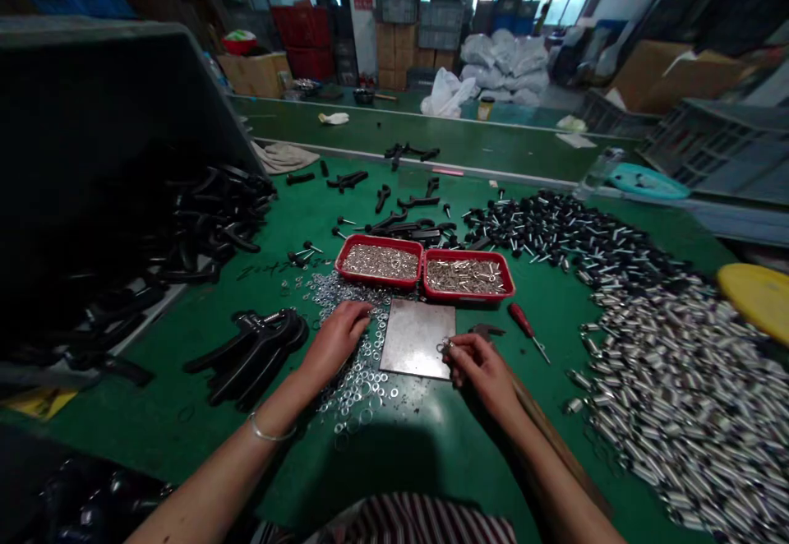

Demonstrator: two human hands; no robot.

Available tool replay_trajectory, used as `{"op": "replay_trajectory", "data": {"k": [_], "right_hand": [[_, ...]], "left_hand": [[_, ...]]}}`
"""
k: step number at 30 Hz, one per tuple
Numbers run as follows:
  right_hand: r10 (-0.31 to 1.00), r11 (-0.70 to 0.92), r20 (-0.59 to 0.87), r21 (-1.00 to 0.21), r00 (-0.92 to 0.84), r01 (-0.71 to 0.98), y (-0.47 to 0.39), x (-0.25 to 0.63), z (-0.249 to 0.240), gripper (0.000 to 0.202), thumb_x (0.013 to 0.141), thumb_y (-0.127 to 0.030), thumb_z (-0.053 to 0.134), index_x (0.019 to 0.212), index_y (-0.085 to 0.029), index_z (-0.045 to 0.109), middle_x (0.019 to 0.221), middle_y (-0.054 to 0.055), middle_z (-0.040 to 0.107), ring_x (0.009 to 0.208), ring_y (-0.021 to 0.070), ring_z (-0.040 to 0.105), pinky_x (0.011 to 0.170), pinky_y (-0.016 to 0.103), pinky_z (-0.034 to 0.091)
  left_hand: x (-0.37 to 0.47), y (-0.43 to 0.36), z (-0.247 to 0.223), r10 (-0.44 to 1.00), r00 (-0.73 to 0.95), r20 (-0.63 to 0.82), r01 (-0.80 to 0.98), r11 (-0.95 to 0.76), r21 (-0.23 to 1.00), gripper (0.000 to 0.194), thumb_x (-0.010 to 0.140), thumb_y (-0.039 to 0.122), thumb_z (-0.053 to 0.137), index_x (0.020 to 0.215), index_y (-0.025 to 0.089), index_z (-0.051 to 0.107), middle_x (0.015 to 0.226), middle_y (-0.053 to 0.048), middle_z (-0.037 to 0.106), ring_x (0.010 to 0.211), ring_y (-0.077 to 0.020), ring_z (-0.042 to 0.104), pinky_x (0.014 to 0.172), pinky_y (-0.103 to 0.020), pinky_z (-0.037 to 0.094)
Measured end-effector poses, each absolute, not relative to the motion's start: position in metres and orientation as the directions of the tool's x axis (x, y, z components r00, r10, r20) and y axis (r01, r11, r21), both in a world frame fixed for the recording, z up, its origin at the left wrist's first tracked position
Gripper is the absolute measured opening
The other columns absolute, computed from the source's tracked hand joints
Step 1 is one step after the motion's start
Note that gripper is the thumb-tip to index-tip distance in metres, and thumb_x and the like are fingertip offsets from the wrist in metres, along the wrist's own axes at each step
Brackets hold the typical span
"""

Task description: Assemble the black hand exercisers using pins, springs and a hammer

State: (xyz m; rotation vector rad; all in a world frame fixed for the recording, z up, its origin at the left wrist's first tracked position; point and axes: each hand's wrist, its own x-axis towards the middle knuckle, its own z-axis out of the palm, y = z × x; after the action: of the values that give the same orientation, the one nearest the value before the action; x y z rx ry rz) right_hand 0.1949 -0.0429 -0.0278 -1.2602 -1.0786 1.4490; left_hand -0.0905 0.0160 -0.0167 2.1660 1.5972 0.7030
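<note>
My left hand (pixel 343 337) is over the loose metal washers (pixel 361 384) left of a flat steel plate (pixel 420 337). Its fingers are drawn together, and whatever lies between the fingertips is hidden. At the plate's right edge, my right hand (pixel 484 370) pinches a few small metal washers (pixel 443 347) between thumb and fingers. Under and beside that hand lies a hammer (pixel 542 421) with a wooden handle. Just behind the plate stand two red trays, the left tray (pixel 379 282) full of tiny metal parts and the right tray (pixel 469 297) of small pins.
A red screwdriver (pixel 523 321) lies right of the plate. Silver cylinders (pixel 671 396) and black-headed bolts (pixel 555 223) are heaped at right. Black clamp parts (pixel 259 351) lie at left, with more in a tilted bin (pixel 194 51). A yellow lid (pixel 755 297) sits far right.
</note>
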Motion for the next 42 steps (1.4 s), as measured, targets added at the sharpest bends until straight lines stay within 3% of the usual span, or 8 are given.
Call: {"op": "replay_trajectory", "data": {"k": [7, 17, 21, 25, 28, 31, 34, 42], "right_hand": [[0.959, -0.259, -0.226, -0.943, -0.169, -0.209, -0.045, 0.190, -0.028, 0.025, 0.088, -0.041, 0.067, 0.103, -0.021, 0.063, 0.074, -0.002, 0.059, 0.056, 0.0095, 0.052, 0.054, 0.024, 0.043], [0.946, -0.311, -0.260, -0.898, -0.194, -0.311, -0.066, 0.151, -0.047, 0.020, 0.089, -0.036, 0.067, 0.099, -0.021, 0.060, 0.069, -0.005, 0.053, 0.056, 0.0086, 0.052, 0.056, 0.024, 0.043], [0.958, -0.277, -0.232, -0.898, -0.167, -0.342, -0.065, 0.151, -0.045, 0.019, 0.089, -0.036, 0.067, 0.097, -0.022, 0.059, 0.069, -0.005, 0.054, 0.056, 0.0089, 0.051, 0.055, 0.024, 0.044], [0.965, -0.261, -0.224, -0.893, -0.139, -0.368, -0.065, 0.149, -0.044, 0.020, 0.087, -0.036, 0.069, 0.096, -0.022, 0.059, 0.067, -0.005, 0.053, 0.056, 0.0096, 0.050, 0.054, 0.024, 0.045], [0.955, -0.294, -0.251, -0.879, -0.159, -0.375, -0.062, 0.150, -0.040, 0.020, 0.086, -0.036, 0.070, 0.094, -0.022, 0.060, 0.066, -0.006, 0.052, 0.056, 0.0096, 0.050, 0.055, 0.024, 0.045], [0.941, -0.329, -0.266, -0.860, -0.207, -0.391, -0.059, 0.151, -0.032, 0.019, 0.086, -0.036, 0.070, 0.093, -0.022, 0.060, 0.063, -0.006, 0.050, 0.055, 0.0094, 0.049, 0.054, 0.023, 0.044], [0.935, -0.340, -0.258, -0.851, -0.244, -0.401, -0.055, 0.151, -0.022, 0.019, 0.085, -0.036, 0.071, 0.090, -0.021, 0.060, 0.062, -0.006, 0.050, 0.054, 0.0093, 0.047, 0.052, 0.023, 0.044], [0.892, -0.443, -0.309, -0.735, -0.329, -0.513, -0.049, 0.157, -0.017, 0.018, 0.082, -0.032, 0.075, 0.084, -0.019, 0.064, 0.068, -0.003, 0.055, 0.056, 0.0089, 0.047, 0.048, 0.021, 0.043]], "left_hand": [[-0.108, 0.006, -0.015, 0.977, 0.192, 0.090, 0.821, -0.210, 0.530, 0.019, 0.095, 0.021, 0.049, 0.100, 0.019, 0.067, 0.101, -0.007, 0.064, 0.099, -0.0219, 0.061, 0.092, -0.035, 0.047], [-0.061, 0.010, -0.013, 0.918, 0.387, -0.081, 0.921, -0.382, 0.070, 0.019, 0.095, 0.015, 0.045, 0.098, 0.016, 0.064, 0.095, -0.011, 0.062, 0.091, -0.0249, 0.060, 0.081, -0.036, 0.048], [-0.056, 0.009, -0.019, 0.916, 0.396, -0.073, 0.918, -0.395, 0.026, 0.021, 0.093, 0.010, 0.044, 0.103, 0.014, 0.062, 0.098, -0.013, 0.061, 0.094, -0.0257, 0.059, 0.085, -0.038, 0.048], [-0.066, 0.002, -0.020, 0.951, 0.310, -0.004, 0.931, -0.303, 0.202, 0.021, 0.093, 0.010, 0.045, 0.100, 0.014, 0.063, 0.099, -0.013, 0.061, 0.094, -0.0245, 0.059, 0.087, -0.039, 0.048], [-0.068, -0.009, -0.012, 0.966, 0.233, 0.112, 0.772, -0.253, 0.582, 0.014, 0.093, 0.020, 0.052, 0.101, 0.017, 0.064, 0.102, -0.010, 0.063, 0.100, -0.0230, 0.060, 0.091, -0.038, 0.048], [-0.057, -0.022, -0.004, 0.981, 0.194, -0.022, 0.391, -0.057, 0.919, 0.014, 0.089, 0.029, 0.060, 0.097, 0.018, 0.063, 0.089, -0.005, 0.068, 0.086, -0.0194, 0.066, 0.081, -0.032, 0.052], [-0.038, -0.031, -0.001, 0.947, 0.258, -0.191, 0.116, 0.166, 0.979, 0.021, 0.084, 0.033, 0.066, 0.095, 0.015, 0.065, 0.078, -0.004, 0.069, 0.074, -0.0173, 0.066, 0.071, -0.028, 0.052], [-0.025, -0.034, -0.001, 0.893, 0.366, -0.264, -0.082, 0.313, 0.946, 0.030, 0.081, 0.035, 0.072, 0.098, 0.011, 0.068, 0.082, -0.007, 0.071, 0.074, -0.0155, 0.066, 0.073, -0.027, 0.052]]}}
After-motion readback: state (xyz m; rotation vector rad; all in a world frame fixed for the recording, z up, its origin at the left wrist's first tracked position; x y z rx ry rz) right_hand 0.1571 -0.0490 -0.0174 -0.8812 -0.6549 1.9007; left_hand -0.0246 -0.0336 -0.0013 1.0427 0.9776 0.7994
